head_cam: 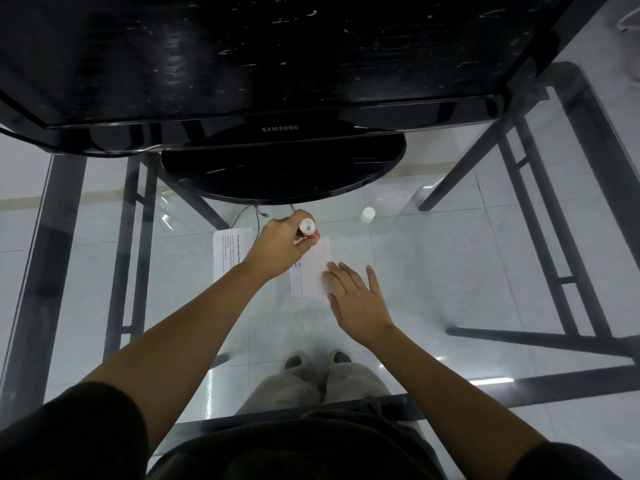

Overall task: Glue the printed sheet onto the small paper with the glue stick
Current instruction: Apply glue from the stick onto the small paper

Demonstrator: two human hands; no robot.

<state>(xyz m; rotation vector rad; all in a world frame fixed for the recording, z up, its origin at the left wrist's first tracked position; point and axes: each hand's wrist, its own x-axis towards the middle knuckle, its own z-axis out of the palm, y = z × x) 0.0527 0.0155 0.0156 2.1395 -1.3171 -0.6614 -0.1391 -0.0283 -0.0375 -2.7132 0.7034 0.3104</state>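
On the glass table, my left hand (277, 249) is closed around a red and white glue stick (308, 232), its tip down on the far end of a small paper (310, 271). That small paper lies flat, faintly printed with blue marks. My right hand (356, 296) rests with fingers spread on the paper's near right corner, holding it down. A printed sheet (227, 252) with black text lies just left of it, partly hidden under my left wrist. The glue stick's white cap (367, 214) stands apart, further back on the right.
A black Samsung monitor (280, 128) with a round base (284, 171) stands close behind the papers. The glass tabletop (450, 271) shows the black frame, tiled floor and my legs beneath. Cables hang below the monitor base.
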